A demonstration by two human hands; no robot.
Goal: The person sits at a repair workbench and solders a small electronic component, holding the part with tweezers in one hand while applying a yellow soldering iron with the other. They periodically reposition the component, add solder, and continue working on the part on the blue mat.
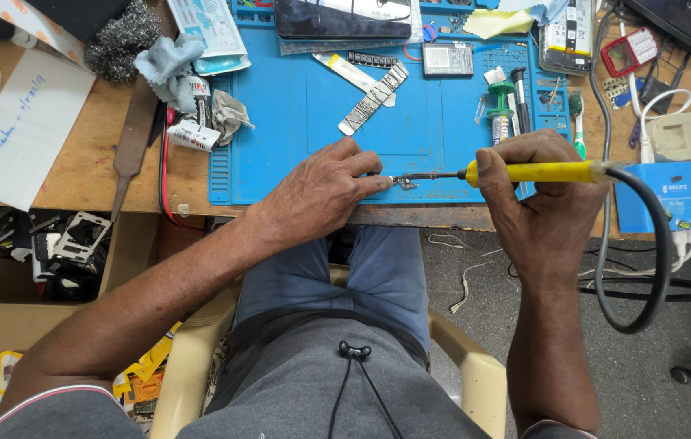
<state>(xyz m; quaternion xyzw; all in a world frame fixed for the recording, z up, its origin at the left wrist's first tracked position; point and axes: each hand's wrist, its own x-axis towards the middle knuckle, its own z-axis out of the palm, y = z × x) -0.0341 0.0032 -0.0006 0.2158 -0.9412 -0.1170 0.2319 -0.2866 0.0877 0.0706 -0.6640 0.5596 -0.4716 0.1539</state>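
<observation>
Soldering is under way: the right hand point(536, 191) is fisted around a yellow-handled soldering iron point(524, 171) whose tip meets a small metal part point(405, 184) at the blue mat's point(297, 114) front edge, pinned under left hand point(321, 189) fingertips, which likely must hold steady.

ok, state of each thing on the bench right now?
soldering iron: gripped in right hand, tip on the small metal part
small metal part: pinned on blue mat by left hand
metal strip: lying loose on mat
black cable: looped off bench edge
</observation>
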